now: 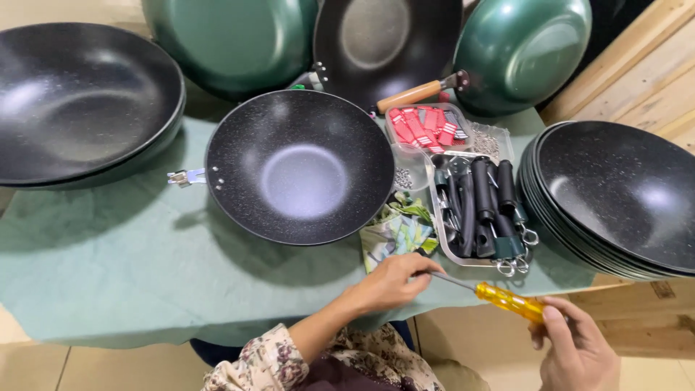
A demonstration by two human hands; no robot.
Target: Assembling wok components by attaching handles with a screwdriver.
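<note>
Right hand (pixel 575 347) fingers closed round the yellow screwdriver (pixel 507 299) handle, left hand (pixel 391 281) fingertips pinching its shaft, just below the cloth (pixel 397 230); seemingly readying it, which needs a steady tip.

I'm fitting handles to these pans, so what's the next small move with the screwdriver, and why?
Probably move the left hand off the shaft toward the tray of black handles. The right hand grips the yellow screwdriver, and the black wok in the middle shows a bare metal bracket with no handle on it.
</note>
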